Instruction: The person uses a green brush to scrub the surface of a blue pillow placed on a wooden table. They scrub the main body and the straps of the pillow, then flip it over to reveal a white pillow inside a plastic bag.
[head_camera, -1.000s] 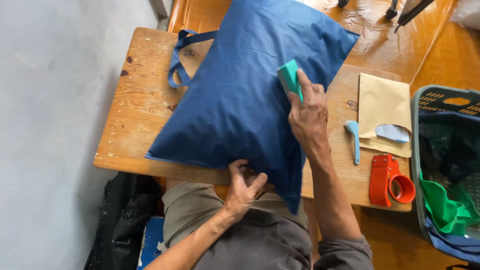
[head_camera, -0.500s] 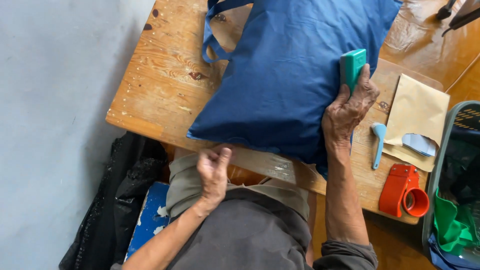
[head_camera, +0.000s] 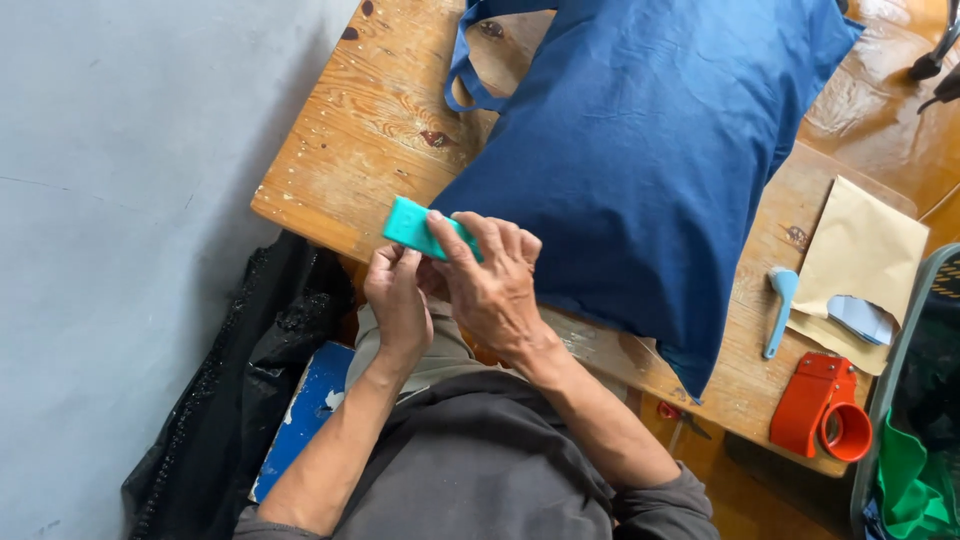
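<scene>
Teal plastic, a small flat block (head_camera: 428, 229), sits pinched in my grip: my right hand (head_camera: 492, 282) closes thumb and fingers over its nearer end, and my left hand (head_camera: 398, 297) curls shut against its underside, so both hold it just off the near edge of the wooden worktop (head_camera: 370, 140), above my lap. Touching my right knuckles lies a plump dark blue fabric bag (head_camera: 650, 150), its handles (head_camera: 468, 75) looped on the wood (I cannot tell what fills it). My hold is only fingertips on smooth plastic, so I judge the block could slip and drop into my lap or onto the black bag (head_camera: 235, 400) on the floor. Further right lie a pale blue handled tool (head_camera: 780, 305), a brown paper envelope (head_camera: 860, 255) with a grey-blue piece (head_camera: 860, 318) poking out, and an orange tape dispenser (head_camera: 825, 408). At the far right, a dark basket (head_camera: 885, 400) holds green cloth (head_camera: 905, 480).
</scene>
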